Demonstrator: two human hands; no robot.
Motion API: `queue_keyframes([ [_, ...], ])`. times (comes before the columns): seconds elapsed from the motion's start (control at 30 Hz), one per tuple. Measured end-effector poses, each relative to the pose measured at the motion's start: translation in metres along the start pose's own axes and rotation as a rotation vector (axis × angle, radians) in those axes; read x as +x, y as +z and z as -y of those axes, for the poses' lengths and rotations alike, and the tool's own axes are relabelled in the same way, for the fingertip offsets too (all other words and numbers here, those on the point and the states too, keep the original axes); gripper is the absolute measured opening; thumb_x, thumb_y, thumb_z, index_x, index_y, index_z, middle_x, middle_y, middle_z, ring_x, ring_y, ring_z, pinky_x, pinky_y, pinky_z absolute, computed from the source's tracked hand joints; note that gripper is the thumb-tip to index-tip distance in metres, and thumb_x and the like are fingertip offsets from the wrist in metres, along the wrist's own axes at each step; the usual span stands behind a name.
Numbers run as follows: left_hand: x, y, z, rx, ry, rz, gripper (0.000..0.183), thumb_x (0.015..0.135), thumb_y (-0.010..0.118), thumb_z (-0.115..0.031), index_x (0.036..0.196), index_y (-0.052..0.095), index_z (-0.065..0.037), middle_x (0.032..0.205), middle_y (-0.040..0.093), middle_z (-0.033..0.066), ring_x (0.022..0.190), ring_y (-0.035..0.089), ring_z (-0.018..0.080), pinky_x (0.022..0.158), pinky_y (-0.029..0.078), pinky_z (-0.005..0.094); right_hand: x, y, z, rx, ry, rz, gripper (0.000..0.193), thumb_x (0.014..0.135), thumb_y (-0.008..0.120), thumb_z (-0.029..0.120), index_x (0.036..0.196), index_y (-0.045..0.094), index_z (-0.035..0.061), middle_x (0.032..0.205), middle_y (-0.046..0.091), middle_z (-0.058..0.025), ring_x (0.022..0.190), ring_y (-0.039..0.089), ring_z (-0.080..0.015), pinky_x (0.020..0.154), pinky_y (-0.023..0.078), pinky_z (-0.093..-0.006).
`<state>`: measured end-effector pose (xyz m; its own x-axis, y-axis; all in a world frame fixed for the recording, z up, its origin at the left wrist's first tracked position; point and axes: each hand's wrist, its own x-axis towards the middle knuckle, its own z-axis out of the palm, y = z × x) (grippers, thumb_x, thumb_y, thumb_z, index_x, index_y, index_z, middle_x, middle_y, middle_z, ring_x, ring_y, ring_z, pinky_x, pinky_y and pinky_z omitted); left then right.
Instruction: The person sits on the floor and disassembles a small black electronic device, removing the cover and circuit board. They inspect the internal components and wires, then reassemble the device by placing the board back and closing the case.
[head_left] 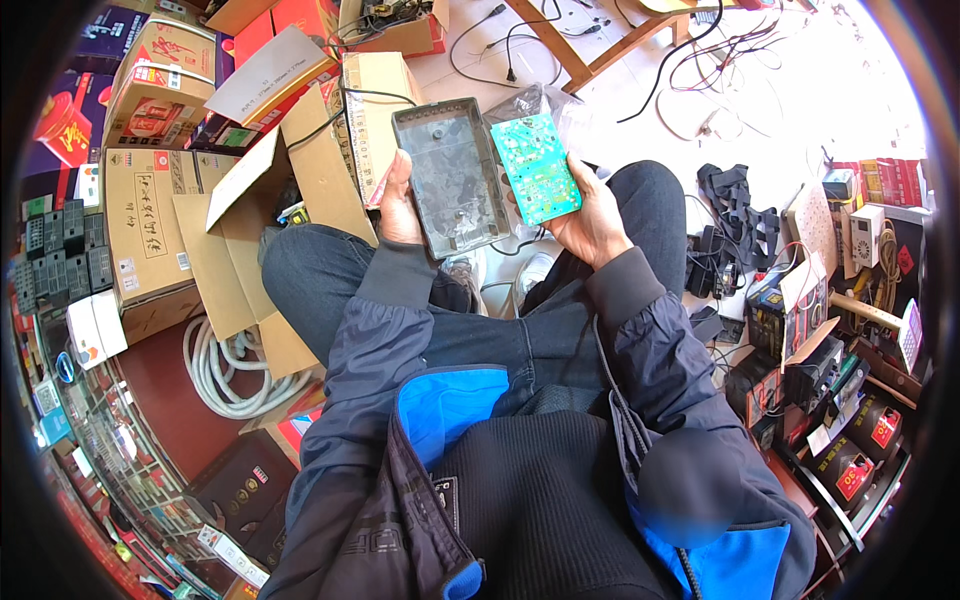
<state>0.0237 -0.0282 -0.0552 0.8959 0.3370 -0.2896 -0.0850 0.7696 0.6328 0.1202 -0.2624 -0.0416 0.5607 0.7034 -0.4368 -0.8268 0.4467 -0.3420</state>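
Note:
A dark grey plastic housing shell (452, 180), shaped like a shallow open tray, is gripped at its left edge by my left hand (400, 205). Its hollow inside faces me and looks dusty. Just to its right, my right hand (592, 218) holds a green circuit board (536, 170) by its lower right edge. The board's solder-dotted face is turned toward me, and its upper left corner is close to the shell's right wall; whether they touch I cannot tell. Both things are held above my knees and shoes. The fingers behind each thing are hidden.
An open cardboard box (235, 245) stands by my left knee, with stacked cartons behind it. Coiled grey hose (225, 370) lies below. Black straps (738, 215) and cables lie on the floor at right, beside crowded shelves (850, 400). A wooden frame (570, 50) stands ahead.

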Motion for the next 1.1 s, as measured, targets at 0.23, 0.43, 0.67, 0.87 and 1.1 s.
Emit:
queue_keyframes([
  [0.23, 0.000, 0.000, 0.000, 0.009, 0.003, 0.010, 0.071, 0.099, 0.066, -0.054, 0.148, 0.053, -0.005, 0.138, 0.066, 0.0153, 0.118, 0.068, 0.0311, 0.101, 0.056, 0.0472, -0.002, -0.001, 0.000, -0.022, -0.008, -0.035, 0.056, 0.116, 0.032, 0.040, 0.155, 0.041, 0.0013, 0.147, 0.059, -0.0225, 0.128, 0.064, -0.0386, 0.107, 0.054, -0.0504],
  [0.43, 0.001, 0.000, -0.001, -0.013, -0.016, 0.000, 0.070, 0.099, 0.066, -0.053, 0.148, 0.053, -0.005, 0.137, 0.067, 0.0155, 0.118, 0.068, 0.0317, 0.101, 0.056, 0.0482, -0.003, 0.004, 0.001, 0.007, -0.016, -0.059, 0.054, 0.116, 0.034, 0.038, 0.155, 0.042, 0.0011, 0.147, 0.059, -0.0206, 0.129, 0.064, -0.0363, 0.107, 0.054, -0.0501],
  [0.67, -0.001, 0.006, -0.001, -0.076, -0.016, 0.002, 0.059, 0.096, 0.074, -0.045, 0.137, 0.060, -0.006, 0.126, 0.071, 0.0116, 0.109, 0.072, 0.0274, 0.094, 0.059, 0.0439, -0.002, 0.001, 0.001, 0.016, 0.002, -0.047, 0.055, 0.115, 0.037, 0.040, 0.154, 0.043, 0.0014, 0.149, 0.058, -0.0215, 0.132, 0.062, -0.0375, 0.111, 0.051, -0.0510],
  [0.87, 0.000, 0.007, -0.003, -0.050, -0.012, -0.005, 0.059, 0.095, 0.075, -0.045, 0.137, 0.061, -0.007, 0.125, 0.071, 0.0097, 0.109, 0.071, 0.0248, 0.094, 0.059, 0.0414, -0.003, -0.001, 0.002, 0.039, 0.007, 0.017, 0.053, 0.115, 0.039, 0.040, 0.153, 0.046, 0.0035, 0.148, 0.059, -0.0181, 0.131, 0.063, -0.0348, 0.109, 0.052, -0.0496],
  [1.1, -0.002, 0.010, -0.002, -0.014, 0.040, -0.024, 0.059, 0.095, 0.075, -0.046, 0.137, 0.061, -0.007, 0.124, 0.071, 0.0092, 0.107, 0.070, 0.0240, 0.094, 0.058, 0.0406, -0.003, -0.002, 0.003, -0.005, 0.010, -0.001, 0.050, 0.114, 0.041, 0.040, 0.151, 0.049, 0.0065, 0.145, 0.062, -0.0142, 0.127, 0.065, -0.0305, 0.105, 0.053, -0.0476],
])
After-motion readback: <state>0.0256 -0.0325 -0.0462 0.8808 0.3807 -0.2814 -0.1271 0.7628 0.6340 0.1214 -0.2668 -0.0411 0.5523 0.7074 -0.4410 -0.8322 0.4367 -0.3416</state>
